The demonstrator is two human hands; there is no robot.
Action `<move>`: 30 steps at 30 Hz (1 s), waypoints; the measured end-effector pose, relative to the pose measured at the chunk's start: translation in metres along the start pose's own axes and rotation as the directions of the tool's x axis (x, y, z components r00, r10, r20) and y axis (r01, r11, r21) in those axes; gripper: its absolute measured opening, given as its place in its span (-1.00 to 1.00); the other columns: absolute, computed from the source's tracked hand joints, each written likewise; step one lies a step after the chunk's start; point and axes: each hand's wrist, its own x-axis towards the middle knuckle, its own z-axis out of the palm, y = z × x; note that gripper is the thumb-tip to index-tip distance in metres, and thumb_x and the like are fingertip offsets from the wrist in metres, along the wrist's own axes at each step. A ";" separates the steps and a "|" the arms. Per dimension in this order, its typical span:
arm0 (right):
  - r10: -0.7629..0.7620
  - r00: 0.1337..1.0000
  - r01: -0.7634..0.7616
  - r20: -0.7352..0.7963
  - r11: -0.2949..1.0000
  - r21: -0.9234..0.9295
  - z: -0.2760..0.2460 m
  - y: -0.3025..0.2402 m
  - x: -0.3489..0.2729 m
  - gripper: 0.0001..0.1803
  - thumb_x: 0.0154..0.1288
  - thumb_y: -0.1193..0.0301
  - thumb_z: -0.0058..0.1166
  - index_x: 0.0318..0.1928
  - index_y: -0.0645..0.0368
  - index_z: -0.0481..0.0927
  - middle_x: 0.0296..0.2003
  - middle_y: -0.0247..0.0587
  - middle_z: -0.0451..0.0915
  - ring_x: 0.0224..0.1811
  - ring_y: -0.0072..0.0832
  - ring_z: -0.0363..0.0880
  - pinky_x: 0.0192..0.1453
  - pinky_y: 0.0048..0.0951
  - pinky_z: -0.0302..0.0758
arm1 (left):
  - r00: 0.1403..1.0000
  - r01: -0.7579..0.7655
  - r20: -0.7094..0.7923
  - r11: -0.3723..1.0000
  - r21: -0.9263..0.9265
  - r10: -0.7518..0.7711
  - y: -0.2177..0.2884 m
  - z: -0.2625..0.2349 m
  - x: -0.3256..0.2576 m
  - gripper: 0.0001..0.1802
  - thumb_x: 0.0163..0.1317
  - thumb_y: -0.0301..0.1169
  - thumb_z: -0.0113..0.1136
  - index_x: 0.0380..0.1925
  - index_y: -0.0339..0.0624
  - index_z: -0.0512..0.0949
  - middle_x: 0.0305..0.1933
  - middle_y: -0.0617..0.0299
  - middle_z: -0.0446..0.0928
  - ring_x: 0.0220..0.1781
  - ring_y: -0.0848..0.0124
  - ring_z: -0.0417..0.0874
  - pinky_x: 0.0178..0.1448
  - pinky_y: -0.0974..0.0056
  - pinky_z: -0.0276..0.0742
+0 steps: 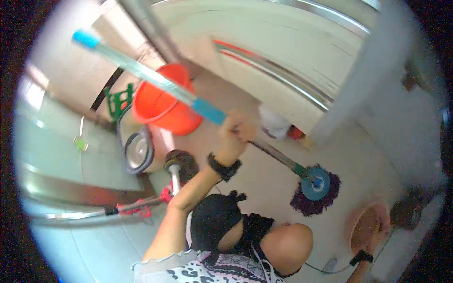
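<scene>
My left hand (pixel 238 128) is closed around the shaft of a spin mop, just below a blue sleeve. The mop handle (pixel 141 70) slants up to the far left and ends in a blue cap. At its lower end, a round blue mop head (pixel 316 184) with dark purple strands rests on or just above the floor; which one I cannot tell. Down at the right, my right hand (pixel 379 232) grips the rim of a pink basin (pixel 357 226), its fingers somewhat blurred. Dark bands circle both my wrists.
An orange bucket (pixel 165 106) stands at the far left beside a green plastic stool (pixel 119 101) and a pale bucket with a grey rim (pixel 138 148). A second mop or brush pole (pixel 89 213) with pink parts lies left of me. White bottle-like container (pixel 273 121) sits by the far wall.
</scene>
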 end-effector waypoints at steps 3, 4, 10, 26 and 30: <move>-0.024 0.996 0.008 -0.086 0.983 -0.184 -0.010 0.004 0.001 -0.48 0.02 0.52 0.05 0.05 0.22 0.28 0.10 0.06 0.25 0.14 -0.05 0.19 0.04 -0.09 0.30 | 0.991 -0.042 0.126 0.995 -0.086 0.053 -0.011 0.008 0.008 -0.66 0.09 -0.31 -0.05 -0.79 -0.01 0.14 -0.85 0.37 0.07 -0.83 0.51 0.09 -0.72 0.38 0.03; -0.041 0.994 0.017 -0.105 0.974 -0.227 -0.014 0.003 0.005 -0.48 0.02 0.51 0.05 0.06 0.22 0.28 0.11 0.06 0.25 0.15 -0.05 0.18 0.05 -0.07 0.29 | 0.986 -0.082 0.139 0.993 -0.087 0.093 -0.004 0.014 0.008 -0.67 0.09 -0.33 -0.06 -0.79 -0.02 0.14 -0.86 0.36 0.08 -0.84 0.50 0.10 -0.73 0.37 0.03; -0.161 0.984 0.127 -0.082 0.938 -0.323 -0.018 -0.006 0.027 -0.47 0.04 0.48 0.06 0.08 0.18 0.27 0.14 0.07 0.20 0.22 -0.03 0.08 0.12 -0.01 0.23 | 0.975 -0.201 0.115 0.978 0.060 0.193 0.079 0.021 -0.009 -0.67 0.08 -0.29 -0.11 -0.81 -0.01 0.14 -0.88 0.37 0.06 -0.87 0.50 0.06 -0.73 0.38 0.05; -0.487 0.868 0.483 0.096 0.874 0.063 0.023 -0.062 0.084 -0.49 0.04 0.45 0.05 0.07 0.13 0.30 0.16 0.07 0.12 0.26 0.03 -0.03 0.28 0.06 -0.07 | 0.772 -0.454 -0.142 0.694 0.559 0.619 0.250 -0.030 -0.067 -0.65 0.05 -0.33 -0.02 -0.84 0.00 0.17 -0.90 0.39 0.07 -0.87 0.56 0.04 -0.68 0.42 0.03; -0.584 0.737 0.572 0.342 0.807 0.145 0.014 -0.097 0.109 -0.54 0.07 0.43 0.03 0.04 0.14 0.33 0.05 -0.01 0.27 0.15 -0.08 0.18 0.24 0.07 -0.02 | 0.724 -0.368 -0.300 0.715 0.594 0.621 0.264 -0.064 -0.057 -0.71 0.07 -0.22 0.10 -0.72 -0.02 0.30 -0.76 0.37 0.24 -0.70 0.53 0.24 -0.53 0.42 0.21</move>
